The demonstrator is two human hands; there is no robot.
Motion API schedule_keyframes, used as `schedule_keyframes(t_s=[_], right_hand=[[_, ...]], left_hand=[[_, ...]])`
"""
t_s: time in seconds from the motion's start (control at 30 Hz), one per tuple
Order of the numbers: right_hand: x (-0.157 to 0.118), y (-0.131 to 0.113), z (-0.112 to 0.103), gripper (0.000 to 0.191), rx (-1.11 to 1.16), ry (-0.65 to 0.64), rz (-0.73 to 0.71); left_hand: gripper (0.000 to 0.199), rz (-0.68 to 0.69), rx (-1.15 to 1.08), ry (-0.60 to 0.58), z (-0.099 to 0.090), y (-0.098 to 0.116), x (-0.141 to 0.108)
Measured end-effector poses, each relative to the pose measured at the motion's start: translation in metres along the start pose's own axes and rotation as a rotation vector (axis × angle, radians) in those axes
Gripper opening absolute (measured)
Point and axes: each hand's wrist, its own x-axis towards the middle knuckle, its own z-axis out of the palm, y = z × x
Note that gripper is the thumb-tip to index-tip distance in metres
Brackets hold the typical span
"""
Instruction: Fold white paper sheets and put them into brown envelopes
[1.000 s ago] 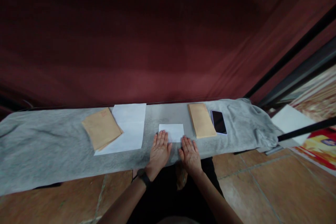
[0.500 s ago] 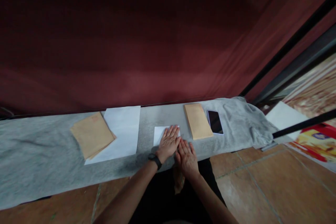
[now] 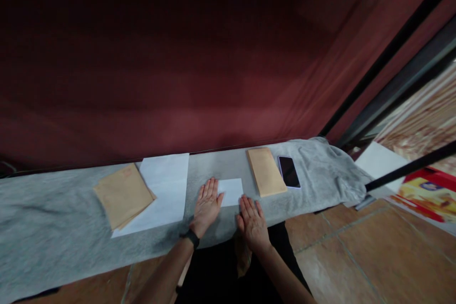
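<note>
A small white paper (image 3: 231,192) lies flat on the grey cloth between my hands. My left hand (image 3: 207,203) rests flat over its left end, fingers stretched out, with a dark band on the wrist. At the paper's lower right corner is my right hand (image 3: 252,221), spread and palm down, its fingertips touching or very near the edge. Left of my hands, several brown envelopes (image 3: 124,195) lie fanned on a large white sheet (image 3: 167,190). To the right sits a brown envelope stack (image 3: 267,172).
A phone (image 3: 289,172) lies beside the right envelope stack. The grey cloth (image 3: 53,228) covers a long narrow surface against a dark red wall (image 3: 213,80). Black bars (image 3: 377,64) and a red and yellow printed box (image 3: 429,192) are at the right, above a tiled floor (image 3: 342,247).
My left hand has slid left across the small paper, away from my right hand, and more of the paper shows. The view has shifted slightly.
</note>
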Motion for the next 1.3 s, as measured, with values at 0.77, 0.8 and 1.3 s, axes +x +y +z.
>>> schedule_keyframes(t_s=[0.77, 0.8, 1.3], right_hand=[[-0.005, 0.016, 0.007, 0.051, 0.215, 0.114, 0.168], [-0.006, 0.017, 0.008, 0.05, 0.233, 0.115, 0.188], [0.008, 0.005, 0.008, 0.045, 0.213, 0.058, 0.101]], left_hand=[[0.015, 0.048, -0.406, 0.207, -0.107, -0.001, 0.053], [0.016, 0.089, -0.409, 0.229, -0.108, 0.0, 0.045], [0.04, 0.262, -0.026, 0.016, -0.042, 0.01, -0.05]])
